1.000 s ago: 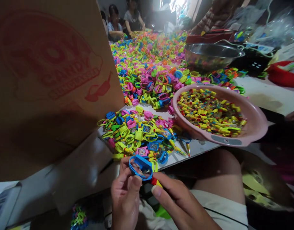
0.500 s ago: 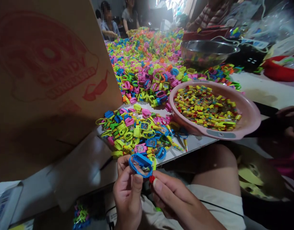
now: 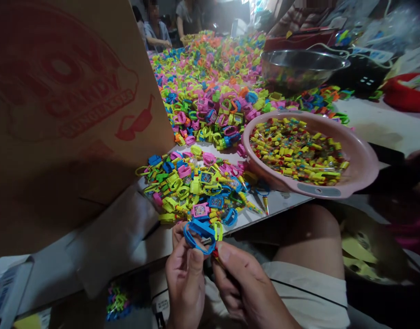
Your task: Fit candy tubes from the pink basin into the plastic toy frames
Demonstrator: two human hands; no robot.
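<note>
Between the fingers and thumb of my left hand (image 3: pixel 187 274) is a blue toy watch (image 3: pixel 200 235), its band forming a loop. My right hand (image 3: pixel 242 278) pinches a small candy tube (image 3: pixel 215 254) with a red end against the right side of the watch; most of the tube is hidden by my fingers. Just beyond my hands, a smaller pile of toy watches (image 3: pixel 196 185) in yellow, pink and blue lies at the table edge, with some yellow-capped tubes among them. Many similar tubes (image 3: pixel 292 151) fill a pink basin (image 3: pixel 364 167) to the right.
A tall cardboard box (image 3: pixel 69 183) stands close on the left. A big heap of coloured toy watches (image 3: pixel 213 77) spreads across the table, beside a clear bowl (image 3: pixel 302 68). A red basin (image 3: pixel 406 93) sits at far right. Other people (image 3: pixel 156 34) are at the back.
The red end of the tube now sits closer against the watch, and my right hand has shifted slightly left. The camera view has moved a little.
</note>
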